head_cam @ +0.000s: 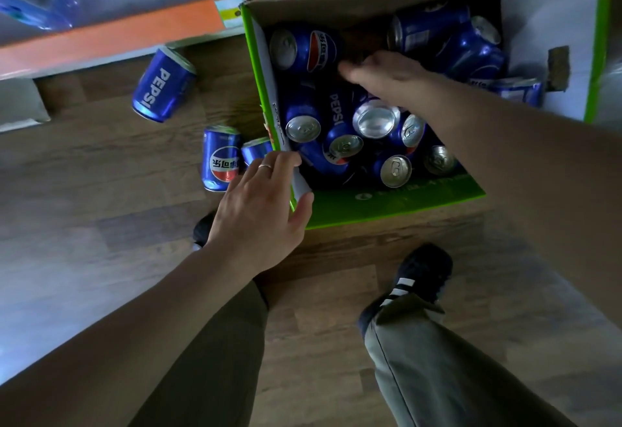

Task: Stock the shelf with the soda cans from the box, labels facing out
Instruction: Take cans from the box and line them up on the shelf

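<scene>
Three Pepsi cans loose on the wood floor beside the shelf base, left hand gripping the near-left corner of the green box, remaining soda cans heaped inside, right hand blurred above them, fingers relaxed, holding nothing.

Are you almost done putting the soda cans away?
Not nearly. Three Pepsi cans are out on the floor, none visibly on the shelf. The left hand holds the box corner; the right hand reaches in, holding nothing yet. Many cans in the box remain.
</scene>
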